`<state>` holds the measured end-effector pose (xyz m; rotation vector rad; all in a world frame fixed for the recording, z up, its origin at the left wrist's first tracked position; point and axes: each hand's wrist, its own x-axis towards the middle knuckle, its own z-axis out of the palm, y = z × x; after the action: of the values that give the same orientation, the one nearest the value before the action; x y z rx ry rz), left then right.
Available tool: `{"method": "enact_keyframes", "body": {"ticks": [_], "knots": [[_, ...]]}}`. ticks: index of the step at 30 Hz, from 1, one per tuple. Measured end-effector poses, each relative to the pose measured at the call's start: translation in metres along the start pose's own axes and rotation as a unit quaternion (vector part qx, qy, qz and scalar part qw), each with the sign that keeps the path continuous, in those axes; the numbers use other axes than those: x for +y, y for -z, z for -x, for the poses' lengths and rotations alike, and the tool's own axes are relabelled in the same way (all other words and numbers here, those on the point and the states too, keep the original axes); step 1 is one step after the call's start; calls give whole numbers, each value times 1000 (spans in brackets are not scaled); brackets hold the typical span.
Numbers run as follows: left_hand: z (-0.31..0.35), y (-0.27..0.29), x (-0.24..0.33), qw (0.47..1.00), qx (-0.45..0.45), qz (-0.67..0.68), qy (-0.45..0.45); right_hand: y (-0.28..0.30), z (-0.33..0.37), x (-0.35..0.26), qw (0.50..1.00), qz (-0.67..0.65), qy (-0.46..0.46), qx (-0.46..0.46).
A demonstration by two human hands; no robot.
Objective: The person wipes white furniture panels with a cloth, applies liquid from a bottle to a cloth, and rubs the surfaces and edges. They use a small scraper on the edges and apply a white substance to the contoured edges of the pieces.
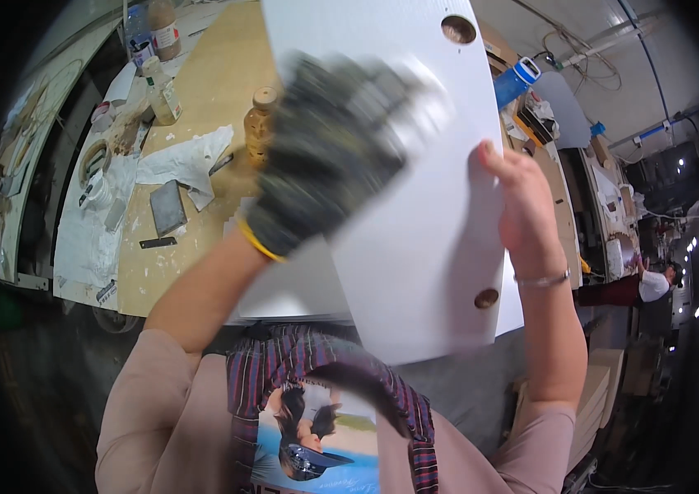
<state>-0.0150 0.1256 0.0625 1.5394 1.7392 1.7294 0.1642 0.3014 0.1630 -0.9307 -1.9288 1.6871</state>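
Note:
A long white panel (415, 247) with round holes near its right edge lies at a slant before me, its near end jutting past the table edge. My left hand (325, 148), in a dark glove with a yellow cuff, is over the panel's upper part, smeared by motion. At its fingers is a blurred white wad that looks like a cloth (424, 111), seemingly held against the surface. My bare right hand (526, 198) grips the panel's right edge, its fingers partly hidden. More white board (292, 284) lies under the panel at left.
On the table (209, 74) at left are an amber bottle (260, 123), a grey block (168, 208), a crumpled white cloth (189, 160) and a clear bottle (162, 95). A blue bottle (516, 82) stands beyond the panel. Another person (654, 286) is far right.

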Motion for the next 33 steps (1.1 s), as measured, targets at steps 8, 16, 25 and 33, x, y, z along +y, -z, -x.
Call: {"method": "enact_keyframes", "body": {"ticks": [8,16,25,33], "knots": [[87,-45,-17,912,-331,-163,-181,71,-24,22,957,-160,60,233],[-23,-55,69,883,-145,-338,-292,58,-31,47,899,-343,55,267],[83,-2,-48,969,-188,-111,-116,117,20,40,866,-364,118,322],[94,1,-82,995,-42,-82,25,143,114,78,920,-226,127,293]]}}
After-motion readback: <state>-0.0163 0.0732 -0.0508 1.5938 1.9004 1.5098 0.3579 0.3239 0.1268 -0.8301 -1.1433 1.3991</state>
